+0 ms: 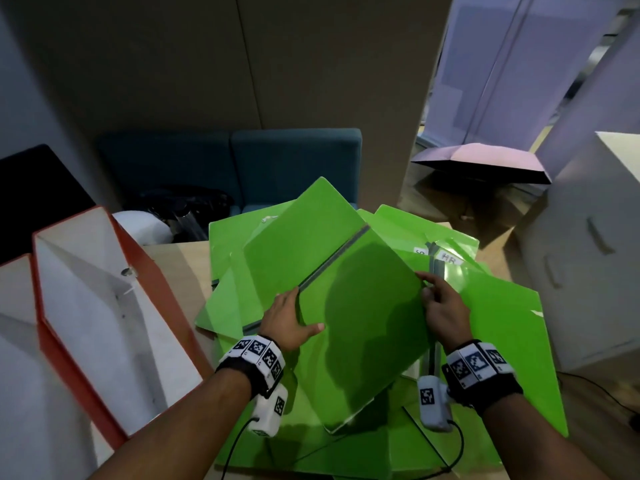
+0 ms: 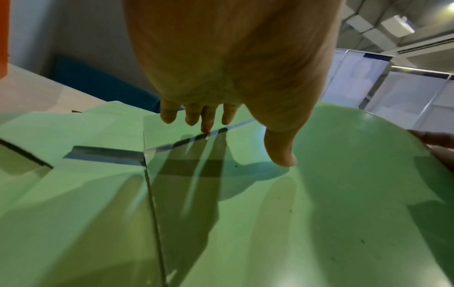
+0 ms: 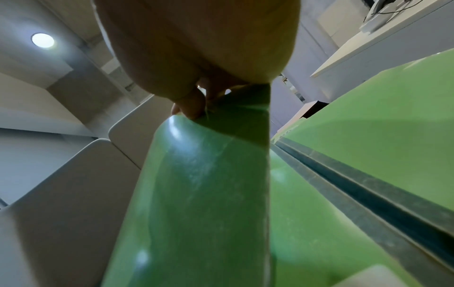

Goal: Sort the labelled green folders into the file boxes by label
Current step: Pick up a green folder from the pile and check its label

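Observation:
A heap of green folders (image 1: 485, 323) covers the table. The top folder (image 1: 363, 306) lies open on it, its grey spine (image 1: 332, 261) running diagonally. My left hand (image 1: 291, 317) rests flat on this folder's left side, fingertips (image 2: 206, 128) touching the spine's near end and the thumb (image 2: 280, 151) lying on the cover. My right hand (image 1: 429, 285) pinches the cover's right corner between thumb and fingers (image 3: 194, 110), and the cover (image 3: 209, 194) bows upward there. A folder behind it carries a white label reading HR (image 1: 450, 259). A red file box (image 1: 104, 306) stands open at the left, and it looks empty.
A second white file box (image 1: 14, 341) sits at the far left edge. A white drawer cabinet (image 1: 588, 254) stands close on the right. Behind the table are a blue sofa (image 1: 242, 161), a black bag (image 1: 180, 206) and an open umbrella (image 1: 478, 161). Wrist cables trail over the near folders.

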Demonstrator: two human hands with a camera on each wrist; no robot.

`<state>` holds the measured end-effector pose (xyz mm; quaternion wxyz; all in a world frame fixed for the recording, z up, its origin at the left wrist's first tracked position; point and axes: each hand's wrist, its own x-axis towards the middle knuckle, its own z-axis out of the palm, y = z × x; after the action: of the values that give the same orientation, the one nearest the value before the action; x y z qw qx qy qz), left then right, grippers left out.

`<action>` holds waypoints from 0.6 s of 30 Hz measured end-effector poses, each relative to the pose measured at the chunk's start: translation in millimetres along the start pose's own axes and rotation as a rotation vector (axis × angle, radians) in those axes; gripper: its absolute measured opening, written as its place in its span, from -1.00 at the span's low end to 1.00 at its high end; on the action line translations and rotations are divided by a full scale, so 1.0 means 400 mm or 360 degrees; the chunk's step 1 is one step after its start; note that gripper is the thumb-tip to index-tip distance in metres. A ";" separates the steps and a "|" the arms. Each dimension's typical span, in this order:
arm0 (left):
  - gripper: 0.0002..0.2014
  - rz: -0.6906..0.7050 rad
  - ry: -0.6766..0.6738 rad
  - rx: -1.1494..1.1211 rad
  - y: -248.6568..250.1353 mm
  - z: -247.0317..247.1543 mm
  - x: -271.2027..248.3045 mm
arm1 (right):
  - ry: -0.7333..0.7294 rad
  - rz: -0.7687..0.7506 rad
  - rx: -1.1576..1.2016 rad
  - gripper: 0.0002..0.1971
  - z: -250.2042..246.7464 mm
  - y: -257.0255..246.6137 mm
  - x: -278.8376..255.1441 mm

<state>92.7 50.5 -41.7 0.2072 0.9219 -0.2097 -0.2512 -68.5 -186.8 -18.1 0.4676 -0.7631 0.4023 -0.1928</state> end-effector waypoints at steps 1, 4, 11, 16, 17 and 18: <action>0.08 -0.0039 -0.0034 -0.0021 0.002 0.001 0.006 | -0.0010 -0.0009 0.0021 -0.68 0.002 0.001 0.001; 0.10 -0.0080 -0.0049 -0.0073 0.012 -0.005 0.012 | -0.0015 -0.0017 0.0106 -0.67 0.000 0.003 0.000; -0.12 0.0067 -0.0063 -0.0054 0.032 -0.045 0.005 | -0.0015 0.0019 0.0220 -0.66 0.003 -0.010 -0.002; -0.30 0.0108 0.0082 -0.0287 0.054 -0.078 -0.008 | 0.0072 0.0024 0.0212 -0.69 0.003 -0.033 0.007; -0.34 0.0105 0.0146 -0.0309 0.060 -0.086 -0.014 | 0.0094 0.0024 0.0207 -0.69 0.004 -0.036 0.008; -0.37 0.0108 0.0202 -0.0331 0.068 -0.095 -0.021 | 0.0107 0.0014 0.0201 -0.68 0.004 -0.038 0.010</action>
<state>99.3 42.6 4.9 0.3231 0.9019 -0.2001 -0.2054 -58.3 -185.4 -6.1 0.5019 -0.7235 0.4080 -0.2413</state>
